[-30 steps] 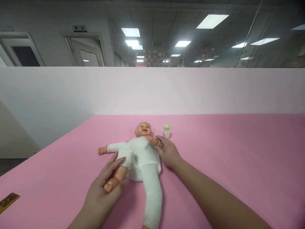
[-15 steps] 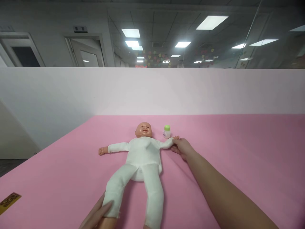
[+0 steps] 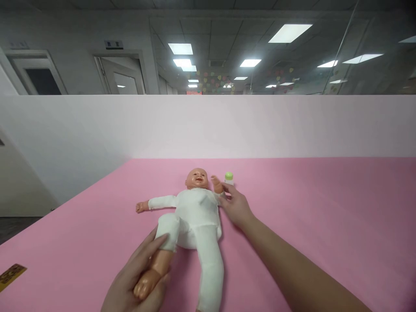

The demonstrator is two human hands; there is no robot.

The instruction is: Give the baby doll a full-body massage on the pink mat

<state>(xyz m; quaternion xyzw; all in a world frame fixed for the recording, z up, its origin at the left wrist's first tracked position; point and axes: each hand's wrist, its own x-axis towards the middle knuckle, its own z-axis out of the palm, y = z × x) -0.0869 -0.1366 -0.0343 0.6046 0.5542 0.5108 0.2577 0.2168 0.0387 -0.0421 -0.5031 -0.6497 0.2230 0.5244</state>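
Note:
A baby doll [image 3: 198,210] with a white cloth body lies on its back on the pink surface [image 3: 308,208], head at the far end. My left hand [image 3: 138,271] is wrapped round its lower leg at the left, which is bent up at the knee; the bare foot shows between thumb and fingers. With its fingers closed, my right hand [image 3: 236,207] grips the doll's arm on the right near the wrist, and that arm is raised toward the head. Just behind my right hand stands a small bottle [image 3: 229,177] with a green cap, partly hidden.
A white partition [image 3: 208,125] runs along the far edge of the pink surface. A yellow and black label [image 3: 12,276] lies at the left front. Doors and ceiling lights show beyond the partition.
My left hand has pushed the doll's leg up and bent it. My right hand has moved left, lifting the doll's arm from lying outstretched to raised beside the head.

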